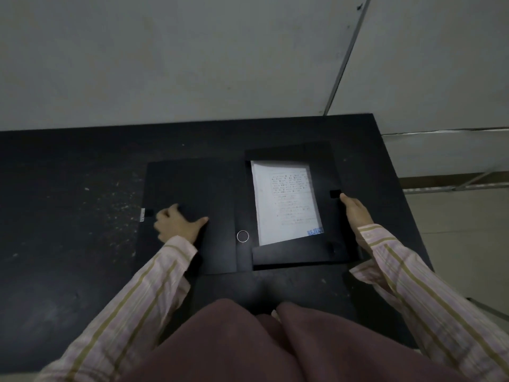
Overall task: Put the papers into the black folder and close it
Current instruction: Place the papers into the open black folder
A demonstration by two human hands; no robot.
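Note:
The black folder lies open and flat on the black table. White printed papers rest in its right half, tucked behind black flaps at top and bottom. My left hand lies on the left cover near its outer edge, fingers spread, thumb pointing right. My right hand touches the right edge of the folder, fingertips beside a small black tab. A metal ring sits on the spine near the front.
A small white label sticks out at the folder's left edge. The table's right edge runs diagonally past my right sleeve, with pale floor beyond. A grey wall stands behind the table. My dark red skirt fills the bottom of the view.

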